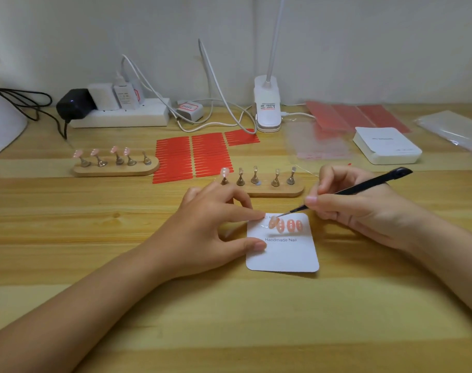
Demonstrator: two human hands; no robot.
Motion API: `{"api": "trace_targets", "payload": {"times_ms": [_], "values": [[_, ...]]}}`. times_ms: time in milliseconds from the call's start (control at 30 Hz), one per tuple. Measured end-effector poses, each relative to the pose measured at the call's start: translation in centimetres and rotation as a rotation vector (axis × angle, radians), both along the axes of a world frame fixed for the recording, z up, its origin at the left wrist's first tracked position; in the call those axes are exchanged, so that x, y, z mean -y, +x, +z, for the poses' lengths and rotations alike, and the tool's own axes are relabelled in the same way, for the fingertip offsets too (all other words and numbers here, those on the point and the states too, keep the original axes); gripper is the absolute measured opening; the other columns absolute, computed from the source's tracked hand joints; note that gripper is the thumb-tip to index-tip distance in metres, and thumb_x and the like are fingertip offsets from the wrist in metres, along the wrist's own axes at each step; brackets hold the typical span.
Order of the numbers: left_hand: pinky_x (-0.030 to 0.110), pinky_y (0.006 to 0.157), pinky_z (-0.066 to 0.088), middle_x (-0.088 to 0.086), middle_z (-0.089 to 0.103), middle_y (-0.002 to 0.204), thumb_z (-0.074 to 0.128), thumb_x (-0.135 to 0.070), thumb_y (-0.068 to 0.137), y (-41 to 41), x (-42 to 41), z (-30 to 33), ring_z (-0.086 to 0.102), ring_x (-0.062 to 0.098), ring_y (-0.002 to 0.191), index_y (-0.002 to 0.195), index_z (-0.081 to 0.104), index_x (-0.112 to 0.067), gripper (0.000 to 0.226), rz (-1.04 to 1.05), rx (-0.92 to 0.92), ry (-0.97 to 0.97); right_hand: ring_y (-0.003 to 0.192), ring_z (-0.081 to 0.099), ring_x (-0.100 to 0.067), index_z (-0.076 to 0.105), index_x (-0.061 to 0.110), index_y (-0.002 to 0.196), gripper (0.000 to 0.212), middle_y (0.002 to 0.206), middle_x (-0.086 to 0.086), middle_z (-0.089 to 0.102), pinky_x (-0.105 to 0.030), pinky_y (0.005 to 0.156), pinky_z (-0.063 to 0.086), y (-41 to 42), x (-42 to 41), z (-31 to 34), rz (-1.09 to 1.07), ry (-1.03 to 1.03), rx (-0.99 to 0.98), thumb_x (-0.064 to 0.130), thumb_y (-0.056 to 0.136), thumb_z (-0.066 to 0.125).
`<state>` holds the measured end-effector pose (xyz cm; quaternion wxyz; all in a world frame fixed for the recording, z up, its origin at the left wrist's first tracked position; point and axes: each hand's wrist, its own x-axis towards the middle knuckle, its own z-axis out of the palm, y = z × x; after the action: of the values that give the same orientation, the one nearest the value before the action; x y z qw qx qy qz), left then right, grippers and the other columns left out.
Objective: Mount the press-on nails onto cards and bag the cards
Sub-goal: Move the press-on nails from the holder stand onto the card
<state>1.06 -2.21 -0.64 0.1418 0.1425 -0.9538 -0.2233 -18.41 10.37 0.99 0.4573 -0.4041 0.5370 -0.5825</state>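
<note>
Card: white card (283,254) printed "Handmade Nail", lying flat just below the middle of the frame, all four rounded edges in view.
Nails on card: four pink press-on nails (290,226) in a row across its top; the leftmost is tilted.
Left hand: left hand (216,224) has index fingertip and thumb tip pressing the card's left edge, fingers fairly straight.
Right hand: right hand (358,208) pinches a black tweezers (358,191), its tip touching the tilted nail.
Near stand: wooden stand (267,191) just above the card, five pegs, one nail on the leftmost peg.
Far stand: second stand (116,169) at middle left, five pegs, four bearing nails.
Open room: bare tabletop (229,332) fills the lower frame below the card and forearms.
Upper right: stack of cards (388,146), clear bags (450,130).
Centre top: red adhesive strips (194,157) in three sheets.
</note>
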Motion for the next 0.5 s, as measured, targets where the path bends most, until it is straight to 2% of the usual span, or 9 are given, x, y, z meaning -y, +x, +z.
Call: {"api": "trace_targets", "payload": {"times_ms": [133,500], "values": [[0.015,0.093,0.019,-0.025,0.047,0.106,0.055,-0.055,0.073,-0.11,0.18,-0.02,0.038,-0.001,0.102,0.113,0.061,-0.042,0.043,-0.033,0.023,0.027,0.041,0.044,-0.009,0.057,0.02,0.049,0.02,0.07,-0.017,0.048,-0.016,0.04,0.038,-0.18,0.24,0.25,0.022,0.065,-0.027,0.013,0.044,0.076],[0.014,0.094,0.017,-0.027,0.048,0.108,0.055,-0.053,0.074,-0.22,0.29,0.07,0.038,-0.002,0.103,0.112,0.056,-0.048,0.038,-0.069,0.048,0.046,0.044,0.051,-0.008,0.058,0.02,0.049,0.019,0.057,-0.006,0.059,-0.016,0.04,0.04,-0.48,0.5,0.25,0.059,0.115,-0.043,0.011,0.046,0.074]]}}
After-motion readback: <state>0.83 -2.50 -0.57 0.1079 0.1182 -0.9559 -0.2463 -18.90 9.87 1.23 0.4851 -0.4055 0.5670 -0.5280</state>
